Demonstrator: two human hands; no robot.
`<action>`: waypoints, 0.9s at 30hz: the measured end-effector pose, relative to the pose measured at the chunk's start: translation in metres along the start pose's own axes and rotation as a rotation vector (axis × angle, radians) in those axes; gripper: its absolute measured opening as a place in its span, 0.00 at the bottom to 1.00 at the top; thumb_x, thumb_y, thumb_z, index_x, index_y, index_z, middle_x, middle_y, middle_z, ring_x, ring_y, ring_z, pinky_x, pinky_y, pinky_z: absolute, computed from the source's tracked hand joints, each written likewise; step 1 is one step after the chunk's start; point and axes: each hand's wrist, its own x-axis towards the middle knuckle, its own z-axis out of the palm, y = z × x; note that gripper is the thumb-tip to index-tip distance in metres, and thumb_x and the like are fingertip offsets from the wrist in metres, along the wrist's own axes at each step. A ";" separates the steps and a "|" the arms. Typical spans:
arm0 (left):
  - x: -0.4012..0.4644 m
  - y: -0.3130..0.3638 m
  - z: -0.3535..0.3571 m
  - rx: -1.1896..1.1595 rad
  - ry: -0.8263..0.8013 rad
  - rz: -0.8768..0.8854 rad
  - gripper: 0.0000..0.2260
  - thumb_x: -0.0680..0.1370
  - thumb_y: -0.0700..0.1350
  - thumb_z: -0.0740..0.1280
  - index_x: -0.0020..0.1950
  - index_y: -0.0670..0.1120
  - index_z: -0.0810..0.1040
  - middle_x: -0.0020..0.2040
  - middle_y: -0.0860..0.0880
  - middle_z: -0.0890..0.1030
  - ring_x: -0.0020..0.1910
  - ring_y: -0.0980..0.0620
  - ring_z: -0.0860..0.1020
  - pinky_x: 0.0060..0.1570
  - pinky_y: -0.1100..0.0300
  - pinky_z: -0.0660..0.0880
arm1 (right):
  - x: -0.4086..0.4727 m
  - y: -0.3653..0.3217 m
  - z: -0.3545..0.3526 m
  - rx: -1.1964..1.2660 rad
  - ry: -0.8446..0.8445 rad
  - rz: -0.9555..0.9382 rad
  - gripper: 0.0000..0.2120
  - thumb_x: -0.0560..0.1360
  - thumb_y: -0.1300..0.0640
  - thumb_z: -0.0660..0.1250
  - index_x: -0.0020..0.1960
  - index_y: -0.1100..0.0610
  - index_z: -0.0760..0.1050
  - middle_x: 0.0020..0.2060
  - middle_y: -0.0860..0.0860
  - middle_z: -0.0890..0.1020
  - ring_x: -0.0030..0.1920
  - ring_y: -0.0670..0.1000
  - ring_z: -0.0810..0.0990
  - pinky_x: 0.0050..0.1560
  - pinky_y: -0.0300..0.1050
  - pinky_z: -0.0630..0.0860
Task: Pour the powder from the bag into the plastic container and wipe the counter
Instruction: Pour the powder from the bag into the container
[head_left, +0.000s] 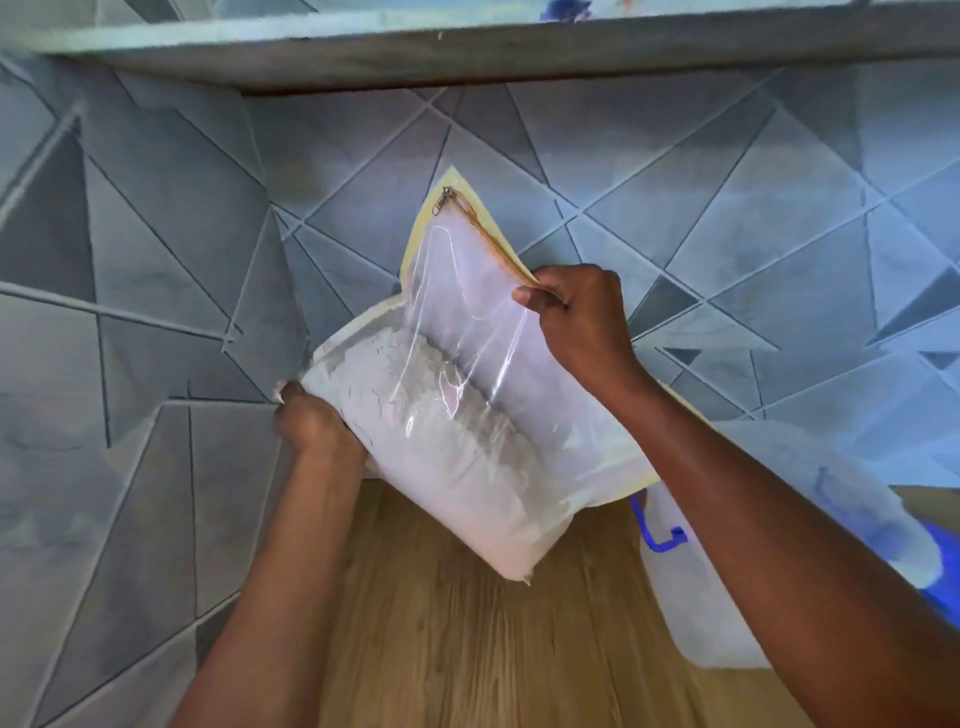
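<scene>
Wood-grain counter (441, 649); translucent plastic container (727, 613) with blue handle on it at right.

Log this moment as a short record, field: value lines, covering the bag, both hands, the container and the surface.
bag: clear zip bag with yellow edging, held tilted above the counter
powder: white, settled in the bag's lower end
zipper pull: at the top corner
left hand: grips the bag's lower left edge
right hand: pinches the zipper edge
plastic container: translucent, blue handle, at right, partly behind the right arm
counter: wood grain
pouring: not started
</scene>
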 end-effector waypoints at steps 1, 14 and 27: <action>0.015 -0.003 0.004 -0.008 0.003 0.017 0.22 0.80 0.59 0.57 0.64 0.46 0.78 0.63 0.45 0.80 0.65 0.41 0.77 0.64 0.46 0.74 | 0.004 0.003 -0.006 -0.007 0.003 -0.002 0.15 0.78 0.56 0.72 0.34 0.57 0.74 0.23 0.44 0.65 0.30 0.46 0.67 0.36 0.44 0.69; -0.085 -0.031 0.118 0.160 0.067 0.084 0.20 0.84 0.52 0.53 0.71 0.44 0.71 0.65 0.47 0.78 0.58 0.48 0.78 0.53 0.54 0.75 | 0.029 0.083 -0.110 -0.042 -0.055 0.050 0.18 0.75 0.54 0.74 0.33 0.62 0.74 0.25 0.51 0.70 0.34 0.57 0.71 0.39 0.47 0.72; -0.107 -0.051 0.166 0.244 0.198 0.160 0.20 0.85 0.48 0.52 0.73 0.41 0.69 0.71 0.44 0.73 0.68 0.45 0.74 0.60 0.54 0.72 | 0.043 0.119 -0.142 0.037 -0.132 0.021 0.29 0.74 0.56 0.75 0.26 0.54 0.57 0.25 0.49 0.59 0.34 0.54 0.62 0.37 0.46 0.61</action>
